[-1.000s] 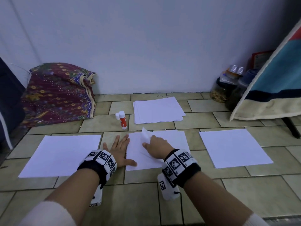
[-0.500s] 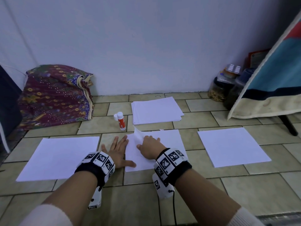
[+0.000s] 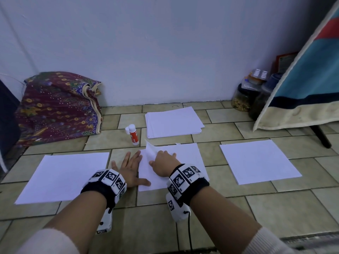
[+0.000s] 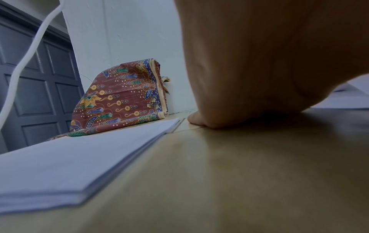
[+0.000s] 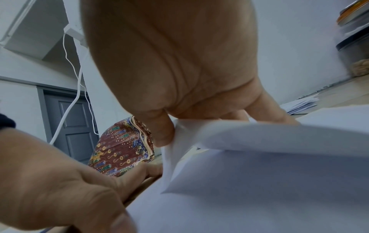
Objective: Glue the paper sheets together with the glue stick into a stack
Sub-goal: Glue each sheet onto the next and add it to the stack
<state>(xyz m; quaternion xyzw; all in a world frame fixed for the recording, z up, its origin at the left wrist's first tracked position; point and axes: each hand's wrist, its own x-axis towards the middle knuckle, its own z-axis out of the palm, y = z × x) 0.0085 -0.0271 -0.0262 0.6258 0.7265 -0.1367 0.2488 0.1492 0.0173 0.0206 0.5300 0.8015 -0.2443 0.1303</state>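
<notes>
White paper lies on the tiled floor in several places: a middle pile (image 3: 185, 158), a left pile (image 3: 62, 176), a single right sheet (image 3: 258, 160) and a far stack (image 3: 173, 121). My right hand (image 3: 162, 163) pinches the top sheet (image 5: 249, 138) of the middle pile at its far-left corner and curls it upward. My left hand (image 3: 129, 166) rests flat with straight fingers on the floor, its thumb on the near-left edge of the middle pile. A red-and-white glue stick (image 3: 133, 134) lies beyond the hands with its white cap beside it.
A patterned maroon cloth bundle (image 3: 56, 107) sits against the wall at the left. Jars (image 3: 245, 96) and a leaning blue, red and cream cushion (image 3: 308, 79) stand at the right. A white cable (image 4: 26, 53) hangs by a grey door.
My right hand has kept the lifted corner and both hands stay about where they were. The camera has shifted slightly.
</notes>
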